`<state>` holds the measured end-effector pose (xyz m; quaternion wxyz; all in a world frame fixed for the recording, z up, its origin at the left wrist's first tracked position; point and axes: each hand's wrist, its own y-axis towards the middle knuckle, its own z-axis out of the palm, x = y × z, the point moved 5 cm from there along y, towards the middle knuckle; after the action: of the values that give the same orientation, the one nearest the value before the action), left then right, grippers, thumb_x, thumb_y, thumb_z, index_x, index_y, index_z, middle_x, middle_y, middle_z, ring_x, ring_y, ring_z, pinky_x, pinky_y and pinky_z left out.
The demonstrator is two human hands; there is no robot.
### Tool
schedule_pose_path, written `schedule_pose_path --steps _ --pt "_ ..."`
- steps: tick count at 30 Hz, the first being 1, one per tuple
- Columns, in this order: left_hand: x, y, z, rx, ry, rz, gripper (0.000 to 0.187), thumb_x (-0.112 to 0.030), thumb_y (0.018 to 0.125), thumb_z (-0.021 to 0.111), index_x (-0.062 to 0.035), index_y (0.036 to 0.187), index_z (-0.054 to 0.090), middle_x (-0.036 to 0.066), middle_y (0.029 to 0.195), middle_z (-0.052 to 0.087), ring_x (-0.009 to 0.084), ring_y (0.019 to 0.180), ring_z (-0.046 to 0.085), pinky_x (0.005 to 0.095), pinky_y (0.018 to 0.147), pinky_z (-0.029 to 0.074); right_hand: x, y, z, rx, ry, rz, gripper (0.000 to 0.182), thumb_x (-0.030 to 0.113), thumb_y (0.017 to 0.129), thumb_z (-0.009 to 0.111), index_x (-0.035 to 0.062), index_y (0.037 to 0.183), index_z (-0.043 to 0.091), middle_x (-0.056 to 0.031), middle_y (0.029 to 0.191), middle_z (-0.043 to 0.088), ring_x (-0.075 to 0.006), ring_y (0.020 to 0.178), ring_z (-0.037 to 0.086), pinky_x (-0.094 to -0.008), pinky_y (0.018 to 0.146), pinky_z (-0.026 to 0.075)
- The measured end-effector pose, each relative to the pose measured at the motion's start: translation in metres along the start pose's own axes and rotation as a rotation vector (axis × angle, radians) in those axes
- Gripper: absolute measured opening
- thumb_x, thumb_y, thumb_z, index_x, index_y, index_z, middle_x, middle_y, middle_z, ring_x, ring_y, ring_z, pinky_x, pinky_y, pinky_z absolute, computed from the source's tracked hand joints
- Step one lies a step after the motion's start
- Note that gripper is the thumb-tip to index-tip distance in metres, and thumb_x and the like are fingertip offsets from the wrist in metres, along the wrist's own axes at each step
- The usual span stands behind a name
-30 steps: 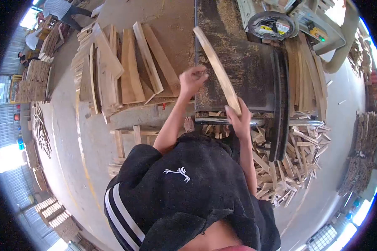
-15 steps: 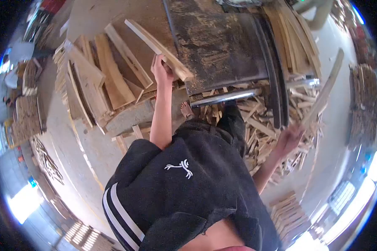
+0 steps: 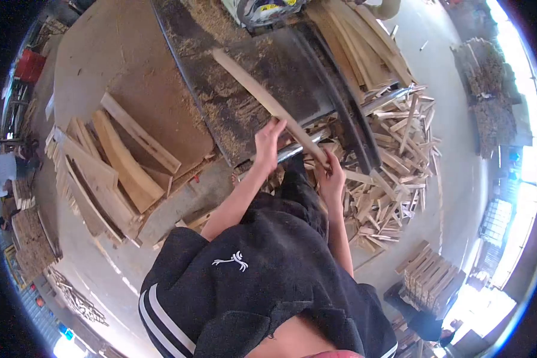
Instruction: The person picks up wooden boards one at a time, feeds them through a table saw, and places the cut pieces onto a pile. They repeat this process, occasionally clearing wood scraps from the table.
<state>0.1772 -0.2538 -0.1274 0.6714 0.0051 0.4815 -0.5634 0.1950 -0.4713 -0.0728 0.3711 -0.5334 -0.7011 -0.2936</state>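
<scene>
Two hands, left (image 3: 269, 142) and right (image 3: 332, 173), grip one wooden strip (image 3: 268, 102)

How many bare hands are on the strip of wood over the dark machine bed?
2: the left hand partway along the strip, the right hand at its near end.
</scene>
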Motion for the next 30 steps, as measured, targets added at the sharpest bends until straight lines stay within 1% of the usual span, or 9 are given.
schedule_pose_path --steps 3,7,10,11,14,19,24,27,30 --pt "-0.004 -0.005 0.045 0.136 0.299 -0.007 0.070 -0.041 0.099 0.066 0.0021 0.151 0.046 0.011 0.147 0.054 0.0195 0.124 0.058 0.0388 0.101 0.053 -0.076 -0.002 -0.006 -0.073 0.455 0.390 0.030 0.017 0.100 0.069 -0.0025 0.123 0.067 -0.0067 0.101 0.073 -0.0091 0.079 0.065 -0.0271 0.067 0.051" --pt "0.022 0.054 0.088 0.289 0.217 0.107 0.076 -0.050 0.102 0.056 0.0019 0.155 0.038 0.011 0.161 0.038 0.0242 0.148 0.035 0.0405 0.124 0.025 -0.118 0.036 0.013 -0.190 0.748 0.618 0.038 0.033 0.096 0.074 -0.0040 0.106 0.071 -0.0074 0.091 0.073 -0.0117 0.068 0.063 -0.0283 0.058 0.048" --pt "0.011 0.091 0.113 0.307 0.095 0.143 0.072 -0.050 0.103 0.055 0.0019 0.151 0.045 0.010 0.158 0.044 0.0226 0.148 0.036 0.0382 0.124 0.022 -0.103 0.080 0.023 -0.088 0.499 0.805 0.039 0.035 0.100 0.069 -0.0027 0.107 0.069 -0.0094 0.085 0.072 -0.0162 0.063 0.067 -0.0272 0.053 0.050" --pt "0.003 0.101 0.117 0.173 0.082 0.229 0.056 -0.044 0.102 0.059 0.0030 0.133 0.062 0.012 0.136 0.062 0.0203 0.133 0.050 0.0336 0.116 0.032 -0.102 0.096 0.026 -0.080 0.493 0.797 0.039 0.035 0.100 0.069 -0.0027 0.107 0.069 -0.0094 0.085 0.072 -0.0162 0.063 0.067 -0.0272 0.053 0.050" --pt "-0.016 0.136 0.109 0.287 0.168 0.293 0.063 -0.050 0.103 0.053 0.0002 0.142 0.057 0.010 0.149 0.054 0.0218 0.143 0.042 0.0358 0.122 0.023 -0.104 0.140 0.042 0.045 0.430 0.694 0.049 0.046 0.096 0.072 -0.0029 0.094 0.070 -0.0101 0.074 0.069 -0.0137 0.053 0.058 -0.0274 0.045 0.042" --pt "-0.091 0.164 0.021 0.142 0.239 0.508 0.042 -0.038 0.101 0.063 -0.0061 0.129 0.068 0.013 0.141 0.061 0.0250 0.139 0.048 0.0428 0.115 0.036 -0.080 0.188 0.080 0.145 0.686 0.819 0.037 0.037 0.099 0.069 0.0051 0.082 0.067 -0.0014 0.067 0.061 -0.0091 0.049 0.050 -0.0242 0.041 0.033" --pt "-0.213 0.045 -0.136 -0.903 1.378 1.045 0.046 -0.034 0.096 0.069 -0.0062 0.132 0.062 0.019 0.138 0.058 0.0421 0.135 0.047 0.0490 0.113 0.040 -0.067 0.239 0.106 0.182 0.595 0.657 0.047 0.041 0.097 0.072 0.0001 0.076 0.062 0.0005 0.056 0.047 -0.0096 0.040 0.038 -0.0277 0.036 0.023" --pt "-0.230 -0.025 -0.201 -1.271 1.604 0.813 0.050 -0.026 0.089 0.075 -0.0009 0.130 0.060 0.023 0.137 0.056 0.0453 0.134 0.044 0.0543 0.115 0.034 -0.051 0.254 0.117 0.243 0.642 0.618 0.040 0.036 0.101 0.067 0.0037 0.078 0.061 -0.0008 0.060 0.049 -0.0092 0.041 0.038 -0.0261 0.036 0.024" --pt "-0.212 -0.025 -0.280 -1.462 1.321 0.578 0.058 -0.022 0.086 0.078 0.0013 0.134 0.057 0.026 0.135 0.056 0.0432 0.135 0.045 0.0545 0.118 0.029 -0.045 0.276 0.130 0.245 0.712 0.627 0.039 0.035 0.102 0.066 0.0050 0.079 0.061 -0.0010 0.062 0.050 -0.0090 0.043 0.039 -0.0254 0.037 0.025"
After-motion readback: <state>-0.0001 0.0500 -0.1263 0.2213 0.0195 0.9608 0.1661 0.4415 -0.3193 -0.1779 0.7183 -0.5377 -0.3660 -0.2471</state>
